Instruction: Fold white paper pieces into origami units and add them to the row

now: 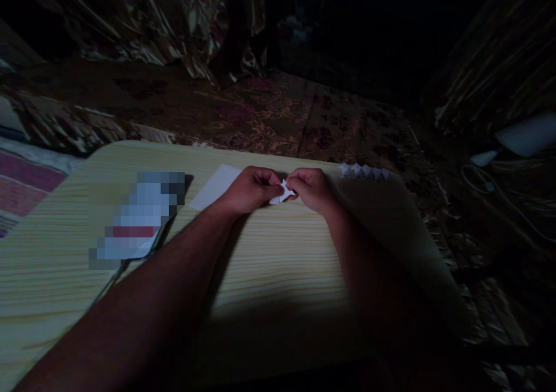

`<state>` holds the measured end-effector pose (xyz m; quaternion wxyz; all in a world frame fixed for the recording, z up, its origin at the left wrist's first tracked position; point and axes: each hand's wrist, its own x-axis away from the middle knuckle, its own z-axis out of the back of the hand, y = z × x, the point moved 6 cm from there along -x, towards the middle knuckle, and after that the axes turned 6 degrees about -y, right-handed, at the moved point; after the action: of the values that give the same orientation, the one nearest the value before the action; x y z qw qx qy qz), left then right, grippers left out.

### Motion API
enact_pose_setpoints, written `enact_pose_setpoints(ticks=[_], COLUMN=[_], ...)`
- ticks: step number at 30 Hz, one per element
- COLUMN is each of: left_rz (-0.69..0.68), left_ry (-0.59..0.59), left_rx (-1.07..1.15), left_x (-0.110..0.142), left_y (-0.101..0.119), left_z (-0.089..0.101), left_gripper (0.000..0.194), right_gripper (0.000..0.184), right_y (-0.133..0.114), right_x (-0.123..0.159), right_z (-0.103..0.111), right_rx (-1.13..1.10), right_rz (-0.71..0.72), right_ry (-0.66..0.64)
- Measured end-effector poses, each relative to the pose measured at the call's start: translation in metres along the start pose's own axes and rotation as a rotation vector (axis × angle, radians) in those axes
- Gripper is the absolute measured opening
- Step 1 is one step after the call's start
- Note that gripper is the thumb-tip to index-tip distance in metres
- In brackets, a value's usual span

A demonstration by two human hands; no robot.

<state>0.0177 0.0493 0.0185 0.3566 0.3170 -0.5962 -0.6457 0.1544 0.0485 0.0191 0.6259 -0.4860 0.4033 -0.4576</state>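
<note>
A small folded white paper piece [284, 191] with pointed corners is held between both hands, just above the wooden table [278, 264]. My left hand [254, 190] pinches its left side between thumb and fingers. On its right side, my right hand [311, 188] grips it with curled fingertips. Part of the paper is hidden behind the fingers. A flat white sheet of paper [215, 186] lies beside my left hand. Several folded white paper pieces [364, 171] stand in a row to the right of my right hand, near the table's far edge.
A blurred-out device like a phone [139, 212] lies on the table at the left, with a cable running towards the front. Patterned brown fabric [260, 111] covers the surface beyond the table. A white object with a cable [525, 134] lies at the right. The room is dim.
</note>
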Motion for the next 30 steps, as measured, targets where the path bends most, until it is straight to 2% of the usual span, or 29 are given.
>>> enact_pose_setpoints(ticks=[5,15,22,30], left_rz=[0.007,-0.021,-0.043,-0.032], left_ry=[0.043,0.044,0.027,0.043], left_rx=[0.0,-0.07,-0.043,-0.028], left_x=[-0.0004,0.0007,-0.0012,0.0003], left_y=[-0.0003,0.0043,0.0005,-0.0009], left_z=[0.0015,-0.0016,-0.0022,-0.0015], left_gripper=[0.019,0.022,0.017,0.014], right_gripper=[0.015,0.01,0.009,0.006], right_y=[-0.0004,0.0008,-0.0013,-0.0068], right_x=[0.0017,0.0023,0.0028,0.0051], right_z=[-0.0011,0.0,-0.001,-0.0021], right_rx=[-0.116,-0.054,-0.031,0.067], right_rz=[-0.033,0.023,0.069,0.153], right_ry=[-0.035,0.002,-0.018,0.025])
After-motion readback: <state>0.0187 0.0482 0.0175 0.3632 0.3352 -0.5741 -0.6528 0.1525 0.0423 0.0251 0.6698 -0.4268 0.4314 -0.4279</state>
